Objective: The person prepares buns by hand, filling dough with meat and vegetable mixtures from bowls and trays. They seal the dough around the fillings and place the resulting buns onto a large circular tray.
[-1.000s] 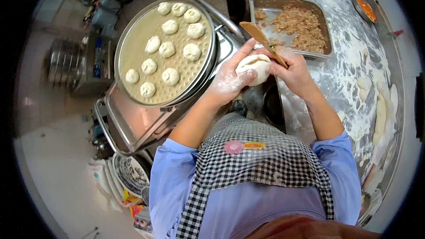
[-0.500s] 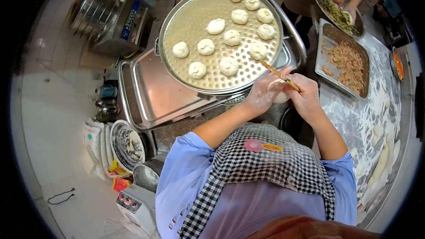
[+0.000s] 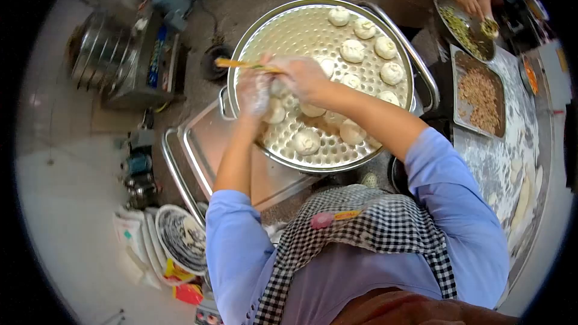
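Both floured hands are together over the left part of a round perforated steamer tray (image 3: 283,24). My right hand (image 3: 301,78) holds a yellowish wooden stick (image 3: 241,64) that points left past the tray's rim. My left hand (image 3: 254,91) is beside it, blurred by motion; its fingers and anything between them cannot be made out. White pleated buns, such as one near the front (image 3: 306,142) and one at the back (image 3: 338,16), sit on the tray around and below my hands. My forearms hide some of them.
A metal pan of minced filling (image 3: 480,99) stands on the floured table (image 3: 506,144) at right. Beyond it, another person's hands (image 3: 469,0) work at a bowl of green filling (image 3: 459,31). Left are stacked steamers (image 3: 102,51) and a flour-streaked basin (image 3: 180,238).
Both hands have moved forward and left, from the tray's near right edge to above its left side. The stick has gone with them and now points left. The view has shifted slightly.
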Demonstrator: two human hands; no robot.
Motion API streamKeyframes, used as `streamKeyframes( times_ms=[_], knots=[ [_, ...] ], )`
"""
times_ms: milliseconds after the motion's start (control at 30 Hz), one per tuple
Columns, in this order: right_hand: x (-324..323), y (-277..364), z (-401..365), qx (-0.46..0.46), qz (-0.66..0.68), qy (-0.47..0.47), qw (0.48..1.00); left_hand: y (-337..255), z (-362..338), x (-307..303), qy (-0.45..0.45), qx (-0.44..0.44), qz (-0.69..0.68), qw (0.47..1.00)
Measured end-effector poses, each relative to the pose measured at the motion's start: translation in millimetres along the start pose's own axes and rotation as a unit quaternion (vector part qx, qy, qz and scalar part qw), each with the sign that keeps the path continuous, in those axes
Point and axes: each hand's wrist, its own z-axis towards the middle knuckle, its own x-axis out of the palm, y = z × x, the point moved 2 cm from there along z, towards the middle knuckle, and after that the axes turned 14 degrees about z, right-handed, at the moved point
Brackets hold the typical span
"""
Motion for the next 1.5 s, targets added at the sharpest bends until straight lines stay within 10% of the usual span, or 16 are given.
streamKeyframes(
  times_ms=[200, 700, 1100, 1300, 1500],
  knots=[
    [2, -12, -29, 0.102, 0.004, 0.046, 0.994, 90, -12, 4, 0.136, 0.056, 0.198, 0.969],
    [-80, -36, -399, 0.423, 0.031, -0.238, 0.874, 36, -49, -35, -0.090, -0.121, -0.015, 0.988],
    [-123, -60, -515, 0.377, -0.076, -0.332, 0.861, -32, -135, 13, -0.143, -0.204, -0.077, 0.965],
    [-137, -57, -539, 0.334, -0.228, -0.281, 0.870, -92, -156, 69, -0.021, 0.002, 0.284, 0.959],
    [-142, -62, -549, 0.258, -0.310, -0.259, 0.878, -94, -139, 66, -0.002, -0.062, 0.353, 0.934]
  ],
)
